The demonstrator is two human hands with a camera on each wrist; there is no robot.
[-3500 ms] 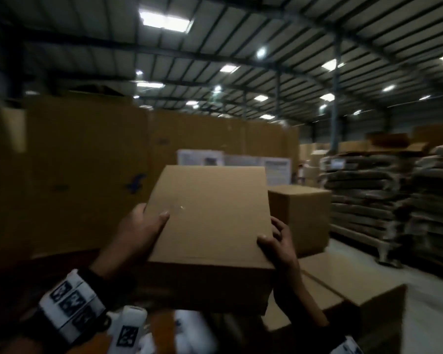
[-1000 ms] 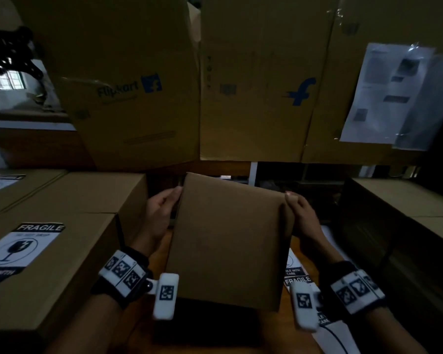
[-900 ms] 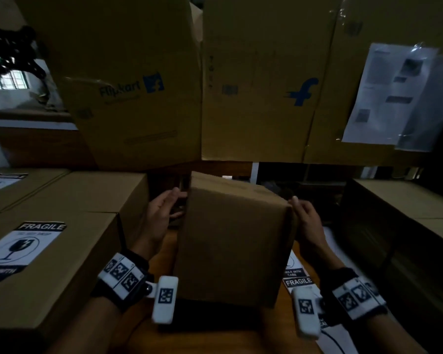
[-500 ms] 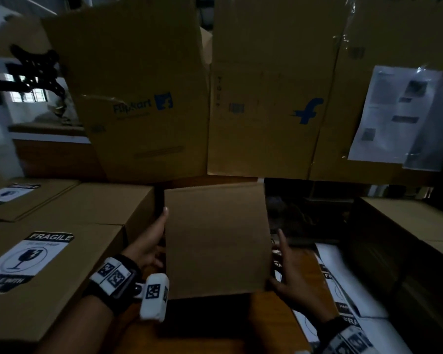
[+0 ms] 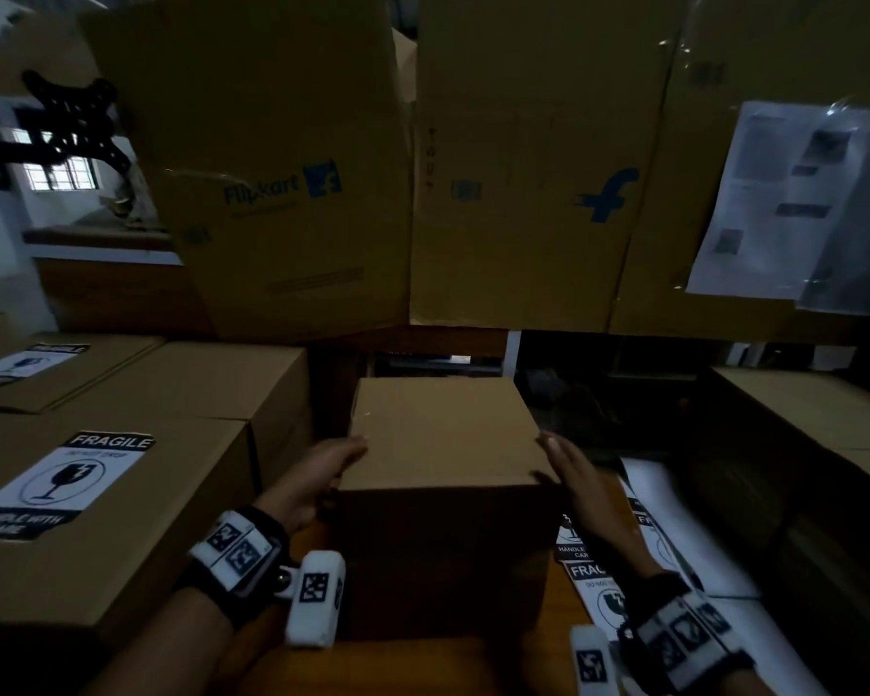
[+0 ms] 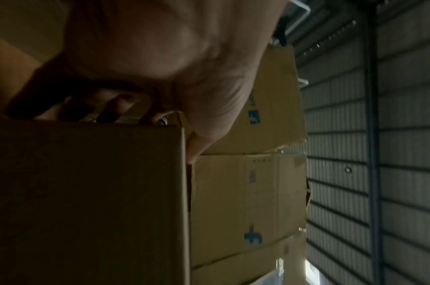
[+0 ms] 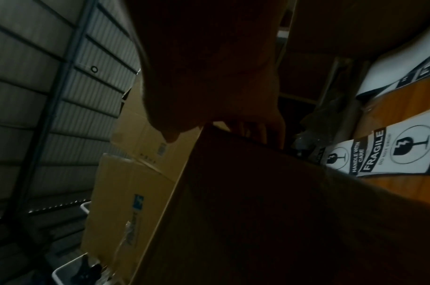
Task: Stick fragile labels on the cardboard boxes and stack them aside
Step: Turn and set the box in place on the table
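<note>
Left hand (image 5: pixel 317 482) fingers (image 6: pixel 116 104) lie along the left side of the plain cardboard box (image 5: pixel 443 434), thumb up at its top edge; how tightly they curl I can't tell, the wrist view is dark there. Right hand (image 5: pixel 581 482) fingers straight and flat against the box's right side, thumb near the top-right corner, nothing pinched.

Counts, left to right:
- 2 labelled boxes on the left: near one (image 5: pixel 96 545) with a FRAGILE label (image 5: pixel 61 482) on top, far one (image 5: pixel 46 374) with its own label (image 5: pixel 26 361).
- 1 unlabelled box (image 5: pixel 207 379) just behind the near one, between the stack and the centre box.
- 1 plain box in the middle, upright on the wooden counter (image 5: pixel 423 665), top face bare, sitting between both hands and touched on both sides.
- Strip of fragile labels (image 5: pixel 586 575) flat on the counter just right of the box, under the right wrist; at least 2 labels readable in the right wrist view, full count unclear.
- 1 more box (image 5: pixel 819 409) at far right, in shadow.
- 3 big Flipkart-printed cartons (image 5: pixel 282 168) standing behind, side by side; rightmost has a paper sheet (image 5: pixel 774 203) stuck on it.
</note>
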